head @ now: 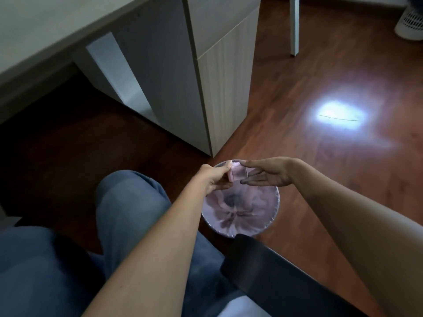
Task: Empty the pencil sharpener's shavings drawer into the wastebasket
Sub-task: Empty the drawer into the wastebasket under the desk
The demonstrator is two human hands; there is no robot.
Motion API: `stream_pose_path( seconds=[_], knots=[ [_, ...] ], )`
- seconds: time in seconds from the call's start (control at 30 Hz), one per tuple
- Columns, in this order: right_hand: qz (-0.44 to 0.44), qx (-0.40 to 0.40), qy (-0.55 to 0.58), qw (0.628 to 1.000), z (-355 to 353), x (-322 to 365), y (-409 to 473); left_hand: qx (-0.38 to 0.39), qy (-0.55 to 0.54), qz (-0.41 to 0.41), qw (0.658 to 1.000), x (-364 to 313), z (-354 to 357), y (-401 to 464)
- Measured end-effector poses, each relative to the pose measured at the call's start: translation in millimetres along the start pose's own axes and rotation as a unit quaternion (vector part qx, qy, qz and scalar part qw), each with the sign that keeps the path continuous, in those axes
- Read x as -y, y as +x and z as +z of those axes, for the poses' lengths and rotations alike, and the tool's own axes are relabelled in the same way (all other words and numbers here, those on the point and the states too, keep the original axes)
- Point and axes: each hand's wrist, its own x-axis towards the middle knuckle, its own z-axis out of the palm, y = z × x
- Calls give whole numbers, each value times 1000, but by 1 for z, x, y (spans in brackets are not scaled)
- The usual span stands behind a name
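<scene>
A small pink shavings drawer (238, 174) with a clear tray hangs over the far rim of the round wastebasket (273, 209), which is lined with a pale pink bag. My left hand (214, 178) grips the drawer's pink end between thumb and fingers. My right hand (266, 173) is flat with fingers spread, its fingertips touching the drawer's right side. The sharpener itself is not in view.
A grey desk cabinet (219, 83) stands just beyond the basket on the wooden floor. A black chair armrest (274, 268) lies below the basket. My legs in blue jeans (128, 213) are to the left. A white fan base (409, 24) sits far right.
</scene>
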Motion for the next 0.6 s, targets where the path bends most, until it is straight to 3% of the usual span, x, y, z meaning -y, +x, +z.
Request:
stream_pose_path(
  seconds=[0.23,0.6],
  knots=[
    [44,-25,48,998,3,4,-2,-36,-5,-16,999,-11,5,-8],
    [28,-24,47,998,7,14,-7,-34,-12,0,999,-21,1,-9]
  ],
)
